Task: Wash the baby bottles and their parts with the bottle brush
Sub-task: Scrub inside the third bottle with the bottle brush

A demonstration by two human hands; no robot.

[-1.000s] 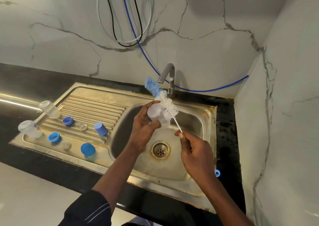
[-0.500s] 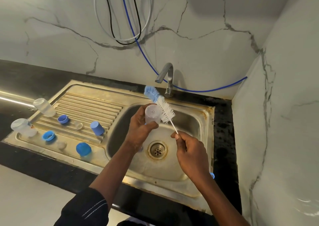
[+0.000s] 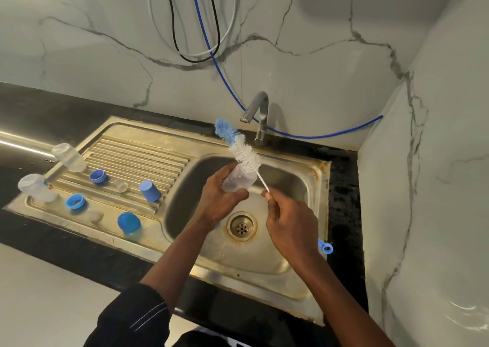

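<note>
Left hand (image 3: 217, 201): wrapped round a clear baby bottle (image 3: 239, 181), holding it up over the sink basin (image 3: 185, 188).
Right hand (image 3: 291, 225): thumb and fingertips pinching the thin white stem of the bottle brush (image 3: 246, 156), and the blue loop end (image 3: 326, 248) pokes out past the wrist.
Key relation: the bristles are outside the bottle, lying across its upper end. The brush's long axis runs up and left from the right hand, blue tuft farthest out. The bottle tilts up and right towards it, so the head looks to need backing off and lining up with the mouth before it can go in.
Bottle contents: looks empty. I cannot tell about droplets.
Basin: only the drain (image 3: 241, 226) shows, and no water is seen from the tap (image 3: 255, 113).
Drainboard (image 3: 137, 156): two more clear bottles (image 3: 68, 157), blue collar rings (image 3: 98, 176), blue caps (image 3: 150, 191) and a clear teat (image 3: 121, 186), well apart from both hands and nearer the left.
</note>
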